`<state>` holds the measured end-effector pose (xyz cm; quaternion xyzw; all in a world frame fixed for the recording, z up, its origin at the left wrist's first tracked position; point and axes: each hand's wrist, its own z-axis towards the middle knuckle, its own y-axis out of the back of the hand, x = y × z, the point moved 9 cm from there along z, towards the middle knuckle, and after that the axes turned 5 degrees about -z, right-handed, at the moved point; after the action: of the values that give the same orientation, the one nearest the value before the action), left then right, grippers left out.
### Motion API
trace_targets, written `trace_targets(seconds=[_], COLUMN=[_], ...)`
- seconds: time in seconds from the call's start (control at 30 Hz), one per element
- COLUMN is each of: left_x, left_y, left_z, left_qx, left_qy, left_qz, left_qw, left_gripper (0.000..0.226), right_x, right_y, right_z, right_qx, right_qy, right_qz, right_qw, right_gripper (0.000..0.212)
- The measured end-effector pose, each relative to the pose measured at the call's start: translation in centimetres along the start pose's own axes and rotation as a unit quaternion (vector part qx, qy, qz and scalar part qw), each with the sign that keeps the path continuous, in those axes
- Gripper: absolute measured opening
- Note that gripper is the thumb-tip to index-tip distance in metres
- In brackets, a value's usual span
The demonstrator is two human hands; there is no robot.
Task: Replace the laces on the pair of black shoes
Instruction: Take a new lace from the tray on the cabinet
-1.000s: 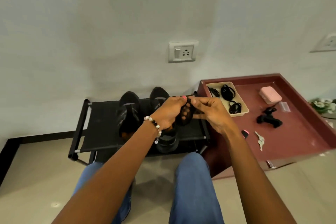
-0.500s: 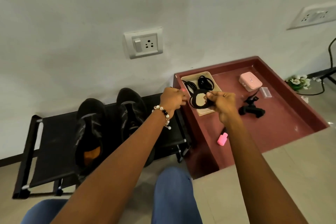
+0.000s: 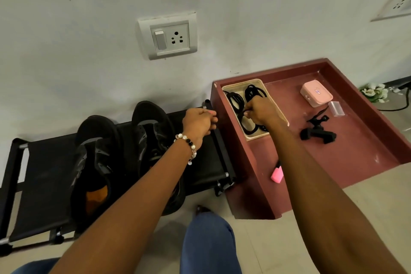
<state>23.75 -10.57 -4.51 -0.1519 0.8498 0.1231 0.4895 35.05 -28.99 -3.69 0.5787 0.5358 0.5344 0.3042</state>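
**Right hand at the lace tray, shoes waiting on the rack**

A pale wall with a switch-and-socket plate [image 3: 168, 36] runs behind a tiled floor, where a low black rack [image 3: 44, 176] stands just beside a maroon tray-topped stand [image 3: 355, 144].

Your pair of black shoes sits on the rack, toes toward the wall: the left shoe [image 3: 95, 162] shows an orange insole at its heel, and the right shoe [image 3: 151, 131] is partly hidden under your left forearm. No laces can be made out on either one.

Your right hand [image 3: 260, 112] is down over the beige tray [image 3: 278, 111] that rests in the stand's near-left corner. Its fingers are pinched shut on a coiled black lace [image 3: 248, 127], which loops below your knuckles inside the tray. Two more black lace coils [image 3: 236, 100] lie at the tray's far end.

Your left hand [image 3: 199, 121] hangs above the rack's right edge, near the stand, with a bead bracelet [image 3: 188, 144] at the wrist. Its fingers are curled in loosely; you cannot tell from this angle whether they hold anything.

Elsewhere on the stand lie a pink case [image 3: 315, 93], a small clear plastic piece [image 3: 335, 108], a black clamp-like gadget [image 3: 318, 131] and a pink object [image 3: 277, 174] half hidden by your right forearm. Your knee in blue jeans [image 3: 209, 242] shows at the bottom.
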Motion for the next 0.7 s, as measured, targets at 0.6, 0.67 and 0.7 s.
trace_targets(seconds=[0.6, 0.67, 0.7], left_x=[-1.0, -1.1, -1.2], left_y=[0.7, 0.7, 0.7], left_z=[-1.2, -1.4, -1.5], left_qx=[-0.005, -0.007, -0.007], left_qy=[-0.029, -0.032, -0.033], left_qz=[0.031, 0.033, 0.032], left_qw=[0.999, 0.999, 0.999], left_gripper=[0.015, 0.014, 0.014], right_x=[-1.9, -1.8, -1.9], right_y=[-1.3, -0.6, -0.1], right_z=[-2.1, -2.4, -2.6], right_qx=[-0.094, -0.107, -0.117], right_qy=[-0.030, -0.016, -0.020], right_qz=[0.096, 0.100, 0.115], right_qw=[0.991, 0.989, 0.986], right_gripper=[0.023, 0.027, 0.025])
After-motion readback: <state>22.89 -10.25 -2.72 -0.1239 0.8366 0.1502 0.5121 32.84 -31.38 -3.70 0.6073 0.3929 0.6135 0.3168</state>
